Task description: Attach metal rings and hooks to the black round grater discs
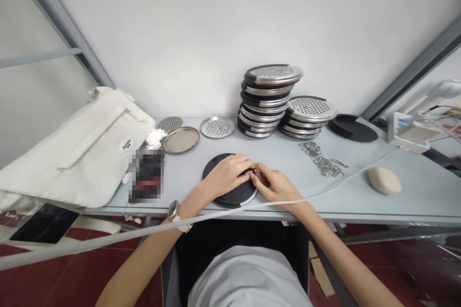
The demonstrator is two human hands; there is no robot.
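Note:
A black round disc with a metal rim lies near the table's front edge. Across its top rests my left hand, fingers together and curled toward the disc's right side, pressing on it. My right hand is closed in a pinch at that same side. A small shiny metal piece shows between the fingertips of both hands; its exact shape is mostly hidden. To the right of my right hand lies a heap of metal wire loops.
Behind stand a tall stack of round metal graters in black holders and a shorter stack. Loose metal discs, a white bag and a blurred dark object lie left. A white cable crosses before my forearms; a computer mouse is right.

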